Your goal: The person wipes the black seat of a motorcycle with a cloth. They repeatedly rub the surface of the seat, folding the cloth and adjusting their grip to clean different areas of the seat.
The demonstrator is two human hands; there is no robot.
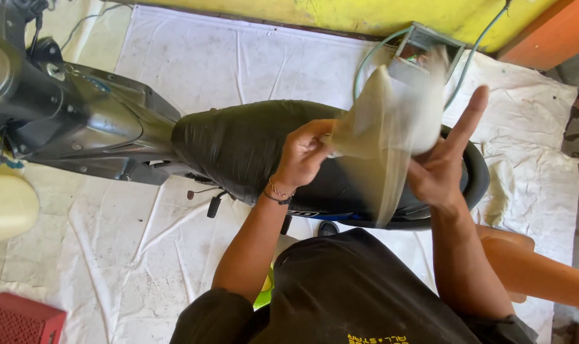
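A motorcycle point(92, 121) lies across a white sheet, its black seat point(238, 143) wrapped in dark plastic. Above the seat's rear half hangs a pale translucent plastic film point(391, 121), blurred by motion. My left hand point(302, 156) is closed on the film's left end, pinching it into a bunch. My right hand point(445, 156) is at the film's right side, fingers spread and pointing up, palm against the film. Whether the right hand grips the film is unclear.
A white floor sheet point(238, 57) covers the ground. A yellow wall point(340, 13) runs along the back with a small metal box point(426, 44) and green hoses. A red crate point(19, 322) sits bottom left, an orange stool point(531, 267) at right.
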